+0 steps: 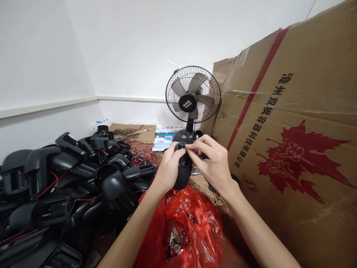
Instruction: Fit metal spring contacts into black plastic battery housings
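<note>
In the head view, my left hand (168,165) is closed around a black plastic housing (182,178) with a rounded lower end, held upright in front of me. The thumb of that hand rests near its upper end. My right hand (213,160) pinches at the top of the same housing, thumb and forefinger together. Whatever lies between those fingertips is too small to make out. Below the housing, a red plastic bag (206,214) sits open, with small metal pieces (175,240) inside.
Black plastic housings (55,167), some with red wires, are heaped on the left. Behind them lie small wired parts (142,158) and a cardboard sheet (136,133). A table fan (192,95) stands ahead. A large cardboard box (301,93) walls off the right side.
</note>
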`<state>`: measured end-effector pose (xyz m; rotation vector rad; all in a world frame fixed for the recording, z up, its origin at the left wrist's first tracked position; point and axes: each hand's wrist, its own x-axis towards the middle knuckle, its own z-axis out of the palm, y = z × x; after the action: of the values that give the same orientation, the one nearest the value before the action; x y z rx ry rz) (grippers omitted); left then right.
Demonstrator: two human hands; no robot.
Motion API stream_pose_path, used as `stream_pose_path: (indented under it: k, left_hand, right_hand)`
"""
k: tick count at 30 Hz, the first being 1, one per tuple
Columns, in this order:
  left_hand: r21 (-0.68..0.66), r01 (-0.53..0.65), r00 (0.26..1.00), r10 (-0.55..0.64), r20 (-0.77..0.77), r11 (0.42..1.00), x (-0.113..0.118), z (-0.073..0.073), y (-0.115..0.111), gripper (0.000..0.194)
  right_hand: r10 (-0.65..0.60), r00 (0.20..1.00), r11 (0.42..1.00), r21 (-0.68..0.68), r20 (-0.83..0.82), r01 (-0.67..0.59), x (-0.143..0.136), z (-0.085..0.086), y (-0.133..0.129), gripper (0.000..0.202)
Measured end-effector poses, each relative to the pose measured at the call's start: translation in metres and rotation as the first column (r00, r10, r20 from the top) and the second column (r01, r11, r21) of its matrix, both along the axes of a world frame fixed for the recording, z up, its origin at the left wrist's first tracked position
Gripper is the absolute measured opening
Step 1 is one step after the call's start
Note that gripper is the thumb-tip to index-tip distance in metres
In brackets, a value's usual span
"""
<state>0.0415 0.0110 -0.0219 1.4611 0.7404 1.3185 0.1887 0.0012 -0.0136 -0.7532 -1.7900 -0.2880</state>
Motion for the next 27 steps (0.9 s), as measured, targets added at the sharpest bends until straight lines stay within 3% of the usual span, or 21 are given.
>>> stream_pose_path:
  k: [7, 11, 15, 17, 21, 27]
  left_hand:
    - [0.112, -0.113, 0.987, 0.125, -0.097, 0.987, 0.003, -0.001, -0.004, 0.027]
    - [0.135, -0.167, 0.980, 0.179, -0.084, 0.977, 0.004, 0.001, -0.008, 0.026]
    - [0.009, -0.067, 0.996, 0.067, 0.063, 0.998, 0.006, 0.004, -0.014, 0.031]
    - [-0.006, -0.018, 0.993, 0.018, 0.113, 1.000, 0.007, 0.004, -0.017, 0.032]
    - [0.039, -0.081, 0.995, 0.078, 0.068, 0.996, 0.008, 0.004, -0.022, 0.033]
    - [0.053, -0.073, 0.997, 0.073, 0.013, 0.996, 0.007, 0.004, -0.025, 0.036]
  right_hand:
    - [0.012, 0.999, 0.999, -0.045, 0.050, -0.010, 0.003, 0.004, -0.007, 0.016]
    - [0.085, 0.994, 0.978, -0.183, -0.066, -0.096, 0.007, 0.010, -0.009, 0.018]
    - [0.135, 0.934, 0.888, -0.378, -0.332, -0.263, 0.015, 0.017, -0.010, 0.044]
    - [0.161, 0.912, 0.813, -0.474, -0.379, -0.340, 0.017, 0.019, -0.011, 0.038]
    - [0.239, 0.868, 0.660, -0.584, -0.435, -0.473, 0.016, 0.021, -0.012, 0.023]
    - [0.260, 0.866, 0.670, -0.566, -0.427, -0.481, 0.011, 0.020, -0.011, 0.022]
